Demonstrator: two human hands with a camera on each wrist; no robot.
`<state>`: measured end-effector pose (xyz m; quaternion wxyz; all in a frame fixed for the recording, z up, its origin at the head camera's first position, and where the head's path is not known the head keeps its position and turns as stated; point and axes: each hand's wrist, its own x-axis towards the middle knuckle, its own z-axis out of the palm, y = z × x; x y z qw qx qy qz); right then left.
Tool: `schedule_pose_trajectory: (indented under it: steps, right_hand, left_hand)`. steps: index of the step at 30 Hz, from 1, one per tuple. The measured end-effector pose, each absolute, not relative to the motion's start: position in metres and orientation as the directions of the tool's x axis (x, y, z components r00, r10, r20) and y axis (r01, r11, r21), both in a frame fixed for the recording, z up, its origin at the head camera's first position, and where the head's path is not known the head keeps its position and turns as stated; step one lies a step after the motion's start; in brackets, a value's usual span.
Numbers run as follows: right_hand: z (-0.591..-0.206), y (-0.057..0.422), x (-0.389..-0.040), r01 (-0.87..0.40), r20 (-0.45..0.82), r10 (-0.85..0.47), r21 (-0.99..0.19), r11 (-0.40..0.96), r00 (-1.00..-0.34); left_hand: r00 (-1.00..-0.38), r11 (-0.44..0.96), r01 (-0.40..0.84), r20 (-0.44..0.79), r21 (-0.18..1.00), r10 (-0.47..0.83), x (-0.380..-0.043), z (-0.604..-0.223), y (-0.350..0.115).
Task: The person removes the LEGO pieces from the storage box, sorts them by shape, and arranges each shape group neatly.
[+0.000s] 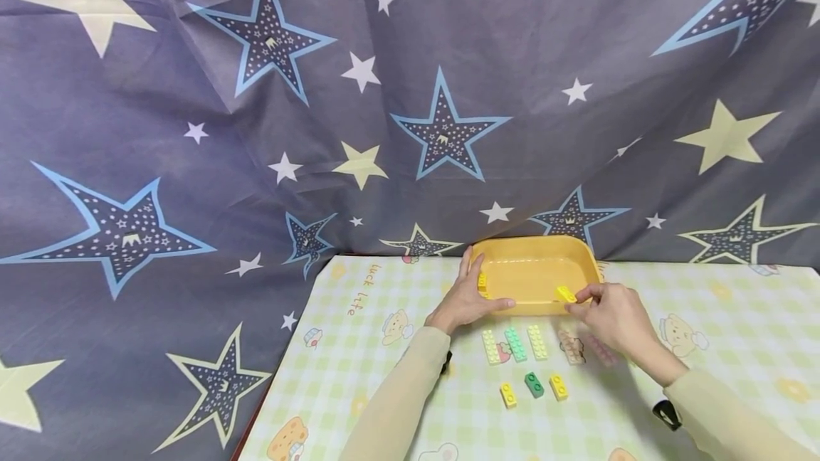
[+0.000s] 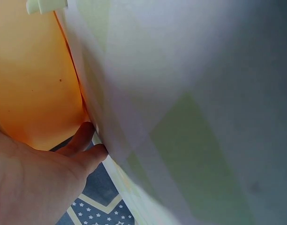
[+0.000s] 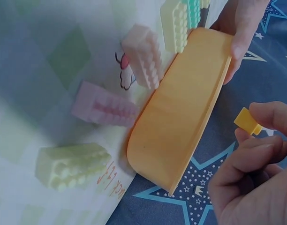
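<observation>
A shallow yellow plastic basin (image 1: 534, 308) stands at the table's far edge. My left hand (image 1: 470, 297) grips its left end, thumb along the front wall and fingers at the left side. In the left wrist view, the fingertips are low against the orange-looking wall (image 2: 35, 79). Between thumb and fingers, my right hand (image 1: 611, 311) pinches a small yellow building block (image 1: 565, 294) over the basin's front right rim; the right wrist view shows this block (image 3: 248, 122) above the rim. Another yellow building block (image 1: 482, 281) lies inside at the left end, beside my left hand.
Before the basin, a row of long pastel blocks includes a mint one (image 1: 515, 344), a beige one (image 1: 571, 347) and a pink one (image 3: 105, 105). Nearer lie a small green block (image 1: 534, 385) and two yellow ones (image 1: 508, 395). A star-patterned cloth (image 1: 442, 41) hangs behind.
</observation>
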<state>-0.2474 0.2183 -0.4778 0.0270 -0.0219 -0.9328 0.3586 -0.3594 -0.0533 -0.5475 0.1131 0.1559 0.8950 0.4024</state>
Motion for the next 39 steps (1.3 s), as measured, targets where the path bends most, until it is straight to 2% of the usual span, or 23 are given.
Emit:
schedule_pose_trajectory:
  steps: [4, 10, 25, 34, 39]
  right_hand:
    - [-0.478, 0.217, -0.236, 0.033, 0.019, 0.064, -0.688, 0.725, -0.998]
    - [-0.482, 0.216, -0.216, 0.016, 0.053, 0.067, -0.653, 0.757, -0.996]
    - [-0.51, 0.215, -0.179, 0.121, -0.078, 0.093, -0.65, 0.75, -0.993]
    - [-0.524, 0.217, -0.168, 0.216, -0.204, 0.104, -0.67, 0.71, -0.973]
    - [-0.529, 0.218, -0.167, 0.247, -0.233, 0.12, -0.654, 0.715, -0.965]
  left_hand:
    - [-0.923, 0.623, 0.19, -0.077, 0.759, 0.376, -0.359, -0.547, -0.054]
    - [-0.923, 0.611, 0.193, -0.07, 0.768, 0.378, -0.36, -0.546, -0.056]
    - [-0.925, 0.631, 0.195, -0.073, 0.751, 0.373, -0.357, -0.544, -0.055]
    - [-0.926, 0.628, 0.195, -0.068, 0.753, 0.37, -0.36, -0.548, -0.052]
    - [-0.925, 0.625, 0.19, -0.074, 0.757, 0.372, -0.358, -0.546, -0.052]
